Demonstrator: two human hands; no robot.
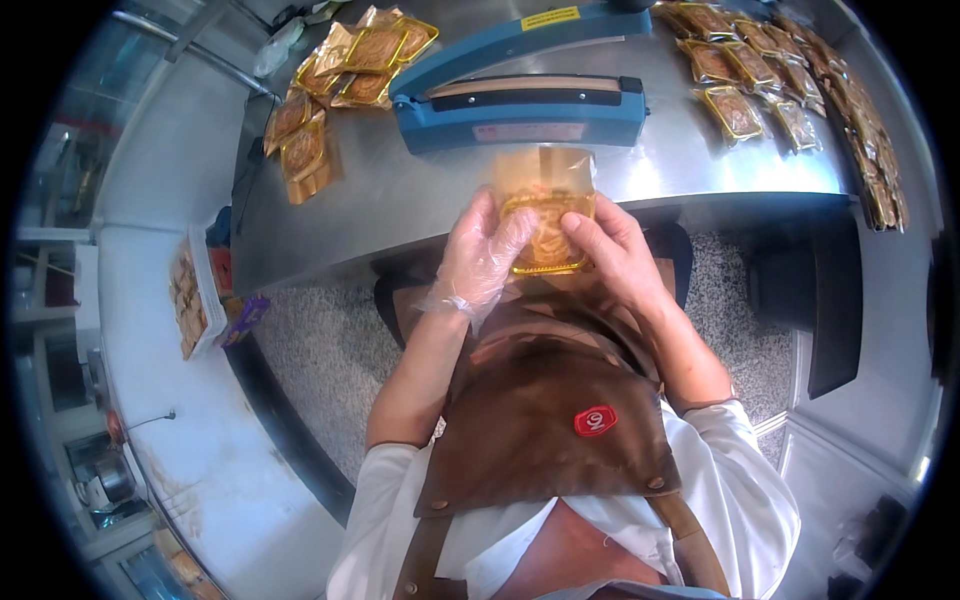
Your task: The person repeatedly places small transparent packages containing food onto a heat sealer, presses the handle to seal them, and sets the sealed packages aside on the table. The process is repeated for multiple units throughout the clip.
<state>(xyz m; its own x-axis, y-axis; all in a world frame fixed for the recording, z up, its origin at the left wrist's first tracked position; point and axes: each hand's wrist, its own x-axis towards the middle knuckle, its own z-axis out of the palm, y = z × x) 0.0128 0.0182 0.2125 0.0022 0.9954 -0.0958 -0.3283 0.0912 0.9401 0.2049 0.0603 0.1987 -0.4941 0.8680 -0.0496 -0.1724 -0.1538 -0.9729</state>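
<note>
Between my two hands is a mooncake packet (547, 240), a clear and gold bag with a patterned cake in a shiny gold tray. My left hand (476, 255), in a clear plastic glove, grips its left side with the thumb on top. Bare, my right hand (618, 250) pinches the opposite side, its thumb also on the front. The flat upper end of the bag points at a blue hand-lever heat sealer (520, 128), whose long arm (530, 40) is raised. The packet is just in front of the sealer, near the table's front edge.
The steel table (390, 210) carries a heap of mooncake packets (375, 50) at the back left and more packets (735, 112) at the right. Left of me, a white counter (200, 450) holds a white tray (212, 290) of small brown items beside a purple box (245, 318).
</note>
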